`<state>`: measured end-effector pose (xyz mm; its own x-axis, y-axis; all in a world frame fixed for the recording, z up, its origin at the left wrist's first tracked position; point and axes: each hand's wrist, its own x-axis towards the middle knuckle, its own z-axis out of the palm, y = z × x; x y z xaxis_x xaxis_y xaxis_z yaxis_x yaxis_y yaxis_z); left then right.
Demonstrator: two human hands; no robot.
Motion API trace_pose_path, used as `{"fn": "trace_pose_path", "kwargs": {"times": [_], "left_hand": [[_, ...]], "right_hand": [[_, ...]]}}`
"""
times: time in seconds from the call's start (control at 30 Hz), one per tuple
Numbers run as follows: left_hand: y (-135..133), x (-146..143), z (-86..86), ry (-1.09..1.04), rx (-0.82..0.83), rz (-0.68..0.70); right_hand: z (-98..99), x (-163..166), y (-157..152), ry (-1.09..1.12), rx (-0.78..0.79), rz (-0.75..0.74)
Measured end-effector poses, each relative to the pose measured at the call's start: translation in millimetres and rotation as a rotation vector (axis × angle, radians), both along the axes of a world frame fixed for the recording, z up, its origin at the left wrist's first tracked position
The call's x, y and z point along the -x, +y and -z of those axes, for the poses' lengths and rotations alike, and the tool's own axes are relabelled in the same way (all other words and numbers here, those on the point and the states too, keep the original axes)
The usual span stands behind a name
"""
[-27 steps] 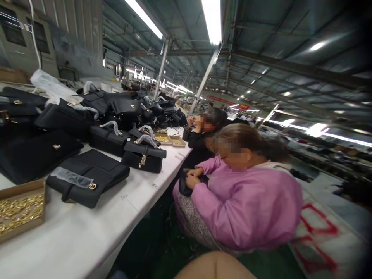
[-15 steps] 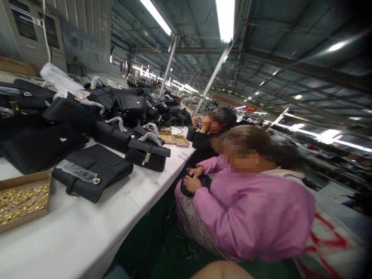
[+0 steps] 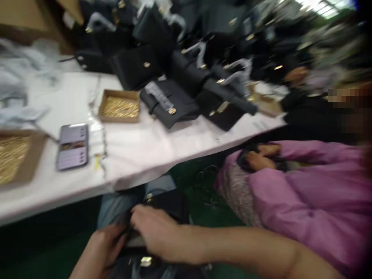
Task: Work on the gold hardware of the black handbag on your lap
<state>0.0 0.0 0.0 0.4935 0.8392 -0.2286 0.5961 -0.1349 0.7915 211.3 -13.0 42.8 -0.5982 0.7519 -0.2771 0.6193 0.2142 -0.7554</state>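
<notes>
White cloth tabletop, wavy-edged; below, left fingers and right fingers grasping black bag, blocky gold fitting.

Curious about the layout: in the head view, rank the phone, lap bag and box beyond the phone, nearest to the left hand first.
1. Lap bag, at the left hand.
2. Phone, near the table's edge.
3. Box, farther back, right of the phone.

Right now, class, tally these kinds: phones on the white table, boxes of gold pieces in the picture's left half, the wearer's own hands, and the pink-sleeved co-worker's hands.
Phones: 1, the phone
Boxes: 2, the nearer box and the farther box
Wearer's own: 2, the left hand and the right hand
Co-worker's: 2, the pink-sleeved hands
Total: 7
</notes>
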Motion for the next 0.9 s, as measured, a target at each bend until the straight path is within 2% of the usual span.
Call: {"fn": "trace_pose_path", "kwargs": {"times": [0.07,0.13,0.27,0.4,0.53,0.67,0.8,0.9], "left_hand": [[-32.8,28.2,-1.8,0.079,0.096,-0.052],[-48.9,37.5,-0.6,0.083,0.12,-0.106],[-61.1,34.2,7.0,0.074,-0.006,-0.18],[-72.5,35.0,14.7,0.083,-0.054,-0.186],[-72.4,37.9,17.8,0.066,0.151,-0.36],[-64.4,36.4,17.4,-0.09,0.423,-0.536],[-63.0,33.3,13.9,-0.292,0.619,-0.629],[-63.9,31.7,9.7,-0.415,0.681,-0.627]], "right_hand": [[12.1,11.7,-8.9,-0.054,0.023,0.082],[20.6,10.9,-6.9,-0.04,0.037,0.027],[17.8,4.8,1.3,-0.023,0.105,0.019],[12.0,11.6,6.6,0.124,0.225,0.187],[13.8,19.6,9.1,0.163,0.298,0.248],[17.0,23.6,5.3,0.15,0.374,0.235],[23.9,27.2,2.1,0.148,0.501,0.261],[32.2,29.7,2.6,0.203,0.68,0.337]]}}
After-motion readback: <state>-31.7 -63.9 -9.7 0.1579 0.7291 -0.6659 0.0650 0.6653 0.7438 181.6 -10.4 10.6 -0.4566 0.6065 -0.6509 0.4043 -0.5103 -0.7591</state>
